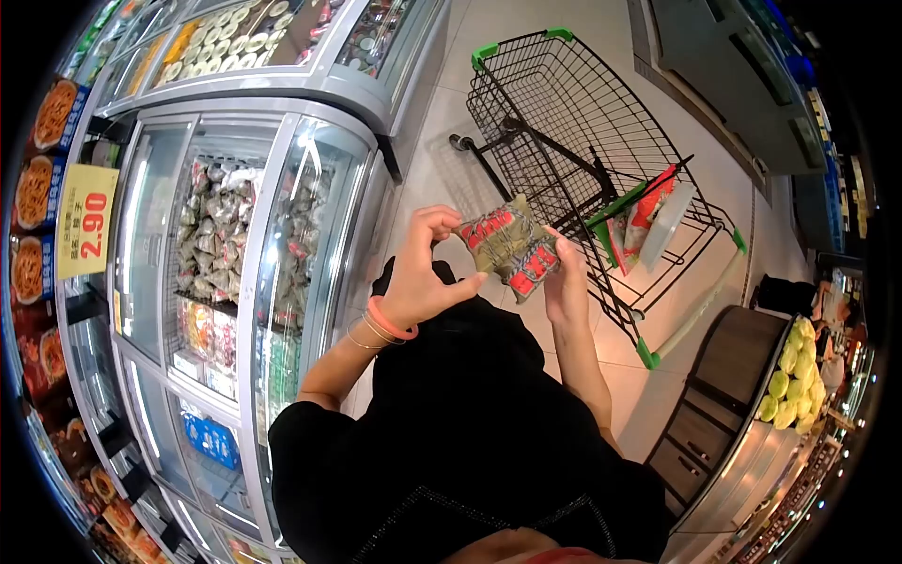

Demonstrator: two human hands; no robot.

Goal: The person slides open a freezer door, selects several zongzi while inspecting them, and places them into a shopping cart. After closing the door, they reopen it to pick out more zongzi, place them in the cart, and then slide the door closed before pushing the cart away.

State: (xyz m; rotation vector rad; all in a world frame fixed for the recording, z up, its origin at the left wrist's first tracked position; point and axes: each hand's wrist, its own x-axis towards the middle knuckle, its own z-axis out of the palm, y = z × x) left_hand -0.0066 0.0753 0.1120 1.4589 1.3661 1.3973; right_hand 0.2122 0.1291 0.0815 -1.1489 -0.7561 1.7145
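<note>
Two wrapped packets point(508, 246) with green leaf-like bodies and red labels are held side by side in front of my black shirt. My left hand point(428, 268), with a coral band and thin bracelets at the wrist, curves around their left side, its thumb and fingers touching the edges. My right hand point(567, 282) grips their right side, the thumb on the near face and the other fingers largely hidden behind.
A black wire shopping cart point(564, 103) with green corners stands ahead to the right, holding a red package point(650, 209). Glass-doored freezers point(272, 235) full of packets line the left. A cabinet point(707, 414) and green produce point(794, 376) are at right. People are partly visible beyond.
</note>
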